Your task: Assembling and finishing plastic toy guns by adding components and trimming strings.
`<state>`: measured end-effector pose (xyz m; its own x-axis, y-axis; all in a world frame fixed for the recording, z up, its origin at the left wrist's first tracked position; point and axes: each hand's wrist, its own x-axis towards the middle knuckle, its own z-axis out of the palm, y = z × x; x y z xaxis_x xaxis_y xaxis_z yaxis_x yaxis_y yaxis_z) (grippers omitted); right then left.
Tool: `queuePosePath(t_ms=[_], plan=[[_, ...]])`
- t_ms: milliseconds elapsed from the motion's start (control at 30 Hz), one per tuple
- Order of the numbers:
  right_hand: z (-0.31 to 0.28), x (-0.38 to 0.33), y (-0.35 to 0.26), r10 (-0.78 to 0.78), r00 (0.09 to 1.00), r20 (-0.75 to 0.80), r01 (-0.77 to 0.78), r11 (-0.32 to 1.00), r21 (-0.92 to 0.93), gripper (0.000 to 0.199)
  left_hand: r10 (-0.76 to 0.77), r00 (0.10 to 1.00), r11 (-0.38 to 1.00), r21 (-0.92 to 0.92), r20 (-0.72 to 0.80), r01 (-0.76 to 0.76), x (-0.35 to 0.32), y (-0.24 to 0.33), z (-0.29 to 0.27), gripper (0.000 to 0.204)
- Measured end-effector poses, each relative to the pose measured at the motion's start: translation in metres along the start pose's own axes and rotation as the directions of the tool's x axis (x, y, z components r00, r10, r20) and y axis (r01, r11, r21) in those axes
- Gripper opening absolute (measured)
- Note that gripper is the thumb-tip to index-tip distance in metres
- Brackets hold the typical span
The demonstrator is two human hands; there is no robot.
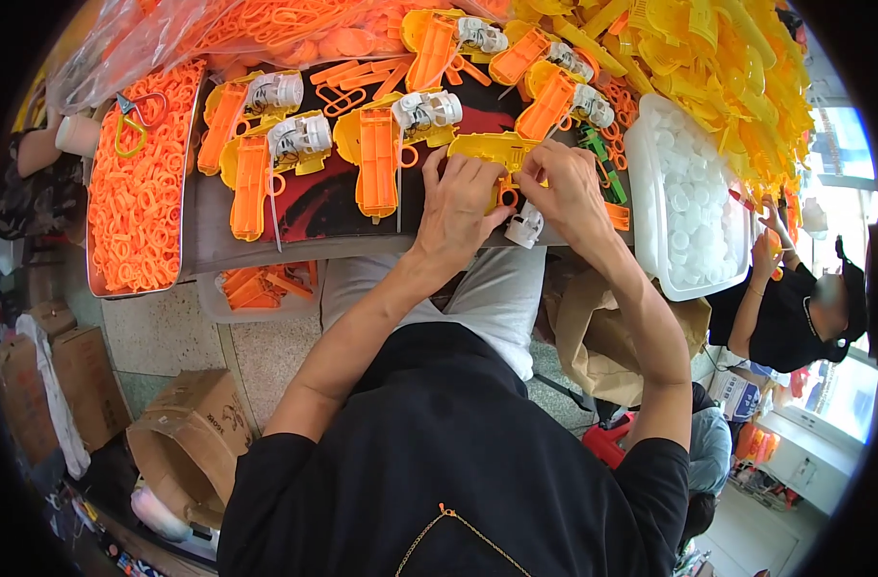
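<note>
My left hand (455, 207) and my right hand (562, 188) both press on a yellow toy-gun shell (490, 149) lying on the work board at the table's near edge. An orange ring piece (507, 196) sits between my thumbs. A small white motor part (525, 227) lies just below my right hand. Both hands have fingers curled onto the shell.
Several yellow-and-orange toy-gun halves (376, 144) with white motor parts lie in rows on the board. A metal tray (94, 279) of orange rings stands at left, a white bin (646, 231) of white discs at right, a yellow parts heap (727, 58) behind. Another person (795, 308) works at right.
</note>
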<state>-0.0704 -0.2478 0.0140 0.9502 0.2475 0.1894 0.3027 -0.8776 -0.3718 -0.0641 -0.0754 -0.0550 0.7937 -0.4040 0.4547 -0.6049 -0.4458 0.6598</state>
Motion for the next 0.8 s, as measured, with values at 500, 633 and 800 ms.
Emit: queuePosePath(t_ms=[500, 633, 800], plan=[[-0.005, 0.014, 0.016, 0.213, 0.944, 0.252, -0.258, 0.952, 0.164, 0.019, -0.002, 1.000, 1.000, -0.010, -0.018, 0.002, 0.000, 0.002, 0.000, 0.049], [0.003, 0.013, -0.003, -0.140, 0.990, 0.006, 0.138, 0.975, -0.175, 0.018, -0.013, 0.999, 1.000, -0.010, -0.033, 0.012, -0.002, -0.001, -0.002, 0.050], [0.000, 0.017, 0.008, 0.197, 0.955, 0.222, -0.202, 0.979, 0.002, 0.022, -0.003, 0.999, 1.000, -0.017, -0.042, 0.003, -0.001, 0.001, -0.002, 0.049]])
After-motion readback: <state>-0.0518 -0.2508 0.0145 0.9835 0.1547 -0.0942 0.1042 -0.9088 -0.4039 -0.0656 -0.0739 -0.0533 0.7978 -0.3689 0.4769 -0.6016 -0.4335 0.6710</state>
